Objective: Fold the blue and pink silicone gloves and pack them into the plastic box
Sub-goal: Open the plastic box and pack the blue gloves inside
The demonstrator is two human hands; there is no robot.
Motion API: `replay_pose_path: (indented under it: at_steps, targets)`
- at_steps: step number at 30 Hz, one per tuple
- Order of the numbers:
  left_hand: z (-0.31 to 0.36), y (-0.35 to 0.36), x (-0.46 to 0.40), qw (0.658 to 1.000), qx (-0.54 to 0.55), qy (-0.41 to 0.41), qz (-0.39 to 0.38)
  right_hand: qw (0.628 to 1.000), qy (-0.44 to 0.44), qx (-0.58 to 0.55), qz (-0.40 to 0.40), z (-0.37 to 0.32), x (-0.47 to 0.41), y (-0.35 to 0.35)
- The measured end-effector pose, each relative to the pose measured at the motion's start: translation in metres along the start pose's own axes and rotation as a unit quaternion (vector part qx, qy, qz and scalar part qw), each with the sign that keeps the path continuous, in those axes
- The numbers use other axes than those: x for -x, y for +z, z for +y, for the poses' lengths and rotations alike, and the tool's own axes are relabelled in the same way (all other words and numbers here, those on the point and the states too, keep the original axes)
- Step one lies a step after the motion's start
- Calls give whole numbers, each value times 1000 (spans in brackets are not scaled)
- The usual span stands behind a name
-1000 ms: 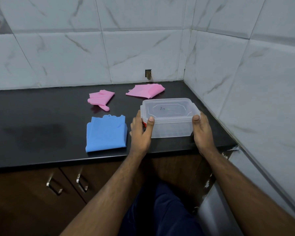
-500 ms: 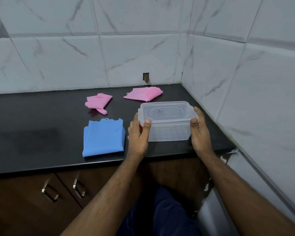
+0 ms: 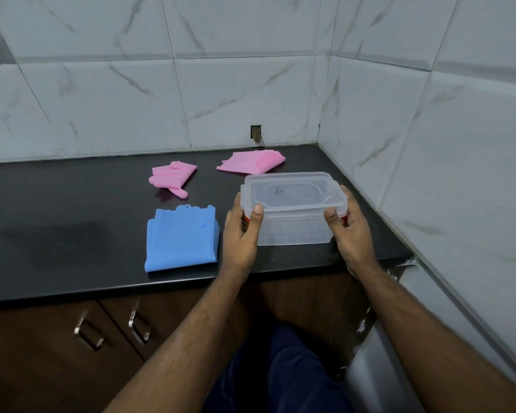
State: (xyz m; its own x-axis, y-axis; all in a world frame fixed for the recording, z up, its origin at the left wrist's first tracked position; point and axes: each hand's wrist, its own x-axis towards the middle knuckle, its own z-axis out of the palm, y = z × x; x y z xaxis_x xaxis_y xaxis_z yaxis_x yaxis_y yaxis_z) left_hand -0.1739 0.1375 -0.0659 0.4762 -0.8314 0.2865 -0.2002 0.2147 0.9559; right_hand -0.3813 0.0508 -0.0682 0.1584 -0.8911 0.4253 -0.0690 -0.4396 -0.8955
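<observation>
A clear plastic box with its lid on sits near the front right of the black counter. My left hand grips its left end, thumb on the lid edge. My right hand grips its right end the same way. A folded blue glove lies just left of my left hand. One folded pink glove lies further back at the centre. Another pink glove lies behind the box near the wall.
The black counter ends at tiled walls at the back and on the right. Its front edge runs above brown cabinet doors with metal handles. A dull smear marks the counter's left part.
Both hands keep their hold on the box ends. The box has shifted only slightly; the view has moved a little. The gloves lie where they were.
</observation>
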Motion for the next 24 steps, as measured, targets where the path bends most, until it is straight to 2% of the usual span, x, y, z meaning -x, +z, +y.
replay_pose_path:
  at_steps: [4, 9, 17, 21, 24]
  targets:
    - [3, -1, 2, 998, 58, 5, -10, 1000, -4, -2, -1, -1, -1, 1]
    - [1, -1, 3, 997, 78, -2, -1, 1000, -4, 27, 6, 3, -2, 3]
    - [-10, -2, -1, 999, 31, -10, 14, 997, -12, 72, 33, 12, -3, 5]
    - [-13, -2, -7, 998, 52, -26, 17, 997, -1, 71, 29, 14, -6, 4]
    - [-8, -2, -5, 999, 49, -4, 11, 996, -27, 81, 20, 13, -2, 4]
